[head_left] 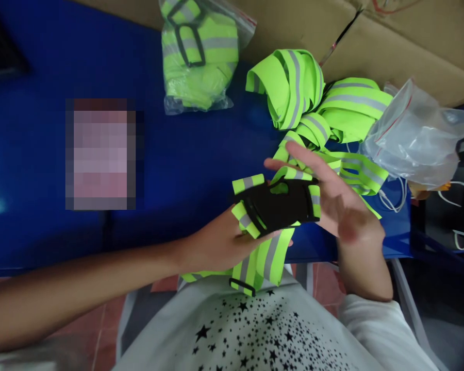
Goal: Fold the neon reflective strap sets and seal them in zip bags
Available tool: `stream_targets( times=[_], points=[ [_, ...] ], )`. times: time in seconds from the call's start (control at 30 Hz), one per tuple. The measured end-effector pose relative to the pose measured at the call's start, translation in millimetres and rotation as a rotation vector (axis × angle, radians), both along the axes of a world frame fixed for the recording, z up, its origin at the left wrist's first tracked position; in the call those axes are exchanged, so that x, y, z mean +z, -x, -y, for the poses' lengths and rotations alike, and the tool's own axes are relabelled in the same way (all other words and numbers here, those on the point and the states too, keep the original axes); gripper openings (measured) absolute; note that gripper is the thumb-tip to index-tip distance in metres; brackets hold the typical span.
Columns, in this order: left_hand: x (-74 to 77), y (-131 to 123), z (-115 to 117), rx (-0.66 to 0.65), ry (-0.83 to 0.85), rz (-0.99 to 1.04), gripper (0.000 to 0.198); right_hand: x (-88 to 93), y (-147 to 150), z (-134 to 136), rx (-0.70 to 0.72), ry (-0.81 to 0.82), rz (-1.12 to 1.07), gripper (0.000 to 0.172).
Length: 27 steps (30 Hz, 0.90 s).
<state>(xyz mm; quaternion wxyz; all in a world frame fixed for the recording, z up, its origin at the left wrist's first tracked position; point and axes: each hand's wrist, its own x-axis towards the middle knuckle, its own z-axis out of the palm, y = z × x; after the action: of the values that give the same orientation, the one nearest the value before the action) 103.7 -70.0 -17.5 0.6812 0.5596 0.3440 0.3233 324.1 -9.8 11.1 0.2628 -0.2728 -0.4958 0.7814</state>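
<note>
My left hand [220, 239] is closed on a neon-yellow reflective strap [272, 255] with a grey stripe. A flat black plastic piece [276, 206], with strap loops threaded at its edges, lies over the fingers and hides most of them. Below it the strap hangs in folds with a black slider [242, 286] near my shirt. At the black piece's right side, my right hand [332, 198] has its fingers stretched out and apart, gripping nothing I can see. Part of that hand is behind the piece.
On the blue table [201, 149] lie several rolled reflective straps [294, 90] and a bagged strap [201, 62]. Clear plastic bags [413, 136] and a white cable [395, 198] are at the right. Cardboard [410, 46] borders the back; a blurred-out object [100, 154] stands left.
</note>
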Motion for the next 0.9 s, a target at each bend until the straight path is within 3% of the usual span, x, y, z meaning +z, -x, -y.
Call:
stream_targets(
  times=[0.07, 0.13, 0.2, 0.3, 0.4, 0.5, 0.6, 0.67, 0.73, 0.8, 0.9],
  points=[
    [1.4, -0.2, -0.3, -0.005, -0.024, 0.020, 0.033, -2.7, 0.4, -0.3, -0.047, 0.089, 0.042, 0.087],
    [1.7, -0.9, -1.1, -0.003, -0.014, 0.013, 0.033, -6.7, 1.4, 0.7, 0.003, 0.147, 0.170, 0.077],
    [1.7, -2.0, -2.0, 0.018, 0.057, 0.016, 0.035, -7.9, 2.7, 3.9, 0.053, 0.094, 0.260, 0.064],
    [1.9, -3.8, -3.0, -0.018, 0.370, 0.173, 0.040, -0.5, 5.5, 11.5, -0.081, -0.204, 0.354, 0.042],
    [1.4, -2.9, -3.8, -0.142, 0.690, 0.420, 0.043, 9.7, 8.2, 16.6, -0.154, -0.582, 0.383, 0.043],
    [0.7, 3.1, -6.6, -0.203, 0.750, 0.516, 0.051, 10.4, 7.8, 14.7, -0.016, -0.949, 0.249, 0.043],
    [1.9, 10.0, -10.2, -0.276, 0.694, 0.485, 0.064, 5.4, 4.1, 10.3, 0.011, -1.153, 0.264, 0.042],
    [3.8, 11.2, -10.9, -0.291, 0.663, 0.417, 0.067, 3.9, 1.7, 8.7, 0.019, -1.172, 0.335, 0.042],
    [5.6, 9.1, -10.2, -0.171, 0.676, 0.337, 0.061, 4.7, 0.4, 8.1, 0.117, -1.111, 0.370, 0.047],
    [7.2, 5.7, -9.5, -0.028, 0.733, 0.262, 0.053, 5.7, 0.0, 7.8, 0.228, -0.983, 0.373, 0.065],
    [9.2, 3.6, -11.5, 0.064, 0.797, 0.185, 0.052, 2.3, 0.4, 6.0, 0.088, -0.731, 0.305, 0.091]
  ],
)
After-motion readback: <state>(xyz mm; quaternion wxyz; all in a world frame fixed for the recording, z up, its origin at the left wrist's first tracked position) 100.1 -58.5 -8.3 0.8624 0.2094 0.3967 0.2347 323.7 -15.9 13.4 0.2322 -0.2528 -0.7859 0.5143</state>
